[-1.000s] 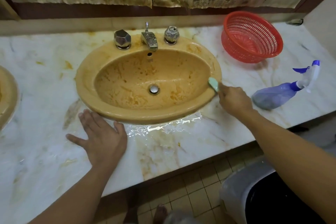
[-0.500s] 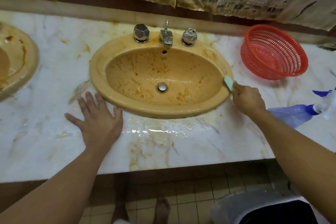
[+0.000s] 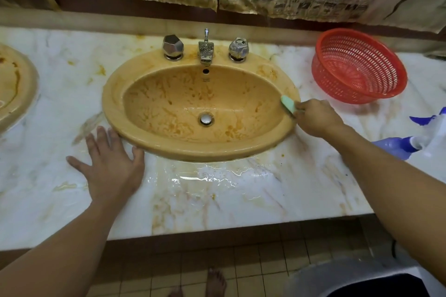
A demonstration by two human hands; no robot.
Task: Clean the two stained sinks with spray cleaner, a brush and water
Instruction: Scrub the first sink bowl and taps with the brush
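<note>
A yellow oval sink [image 3: 113, 108] with orange stains sits in the marble counter [image 3: 241, 200]. My right hand [image 3: 316, 118] grips a pale green brush [image 3: 287, 103], whose head lies on the sink's right rim. Flat on the counter, fingers spread, my left hand [image 3: 111, 166] rests just off the sink's front left edge. A second stained sink [image 3: 17, 89] shows partly at the far left. The blue spray bottle [image 3: 410, 142] lies on its side at the right edge, partly cut off.
A red plastic basket [image 3: 357, 67] stands at the back right. The faucet [image 3: 206, 52] and two metal knobs [image 3: 172, 47] sit behind the sink. A puddle [image 3: 205, 176] lies in front of it. A grey bin [image 3: 357, 277] stands on the tiled floor below.
The view has swung left, bringing the second sink into sight. The brush has stayed on the right rim, shifting only slightly. My left hand stays flat on the counter.
</note>
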